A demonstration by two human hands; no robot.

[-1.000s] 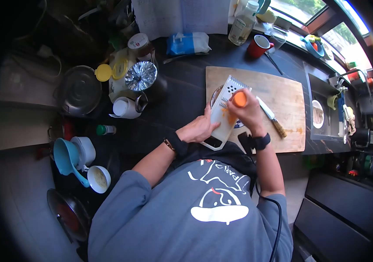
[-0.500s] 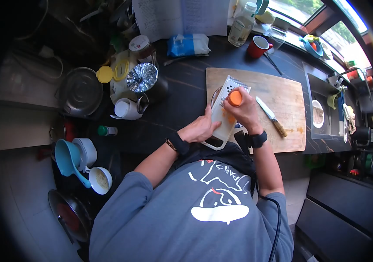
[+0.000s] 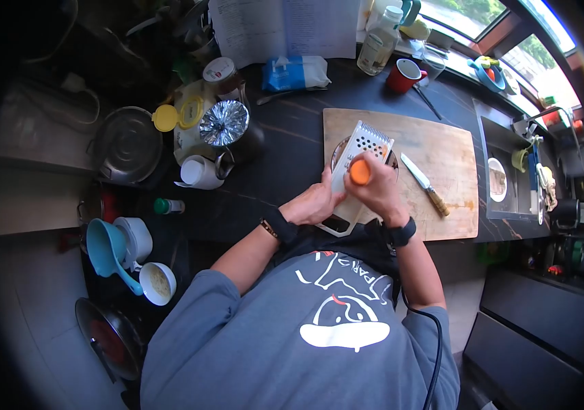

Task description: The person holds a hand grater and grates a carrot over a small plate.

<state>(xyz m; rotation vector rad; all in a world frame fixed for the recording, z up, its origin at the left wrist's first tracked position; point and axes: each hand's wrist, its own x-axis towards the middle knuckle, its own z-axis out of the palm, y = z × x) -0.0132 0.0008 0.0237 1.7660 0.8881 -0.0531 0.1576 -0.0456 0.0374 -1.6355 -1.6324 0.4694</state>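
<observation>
A flat white grater (image 3: 372,142) slants over a round plate or bowl (image 3: 338,152), mostly hidden, at the left side of the wooden cutting board (image 3: 428,133). My left hand (image 3: 314,202) is closed on the grater's left edge, near its handle end. In my right hand (image 3: 378,193) is a carrot (image 3: 359,172), its blunt orange end facing up, pressed against the grater's face. Bits of orange cling to the grater by the holes. To the right of my right hand, a knife (image 3: 426,184) with a patterned handle lies on the board.
Beyond the board are a red mug (image 3: 405,76), a clear bottle (image 3: 378,42) and a blue wipes pack (image 3: 296,73). A foil-topped pot (image 3: 225,124) stands left. The sink (image 3: 507,164) is at the right; a white bowl (image 3: 158,283) sits at lower left.
My right hand has slid down the grater toward me with the carrot, uncovering more of the holes. My left hand keeps its hold on the grater.
</observation>
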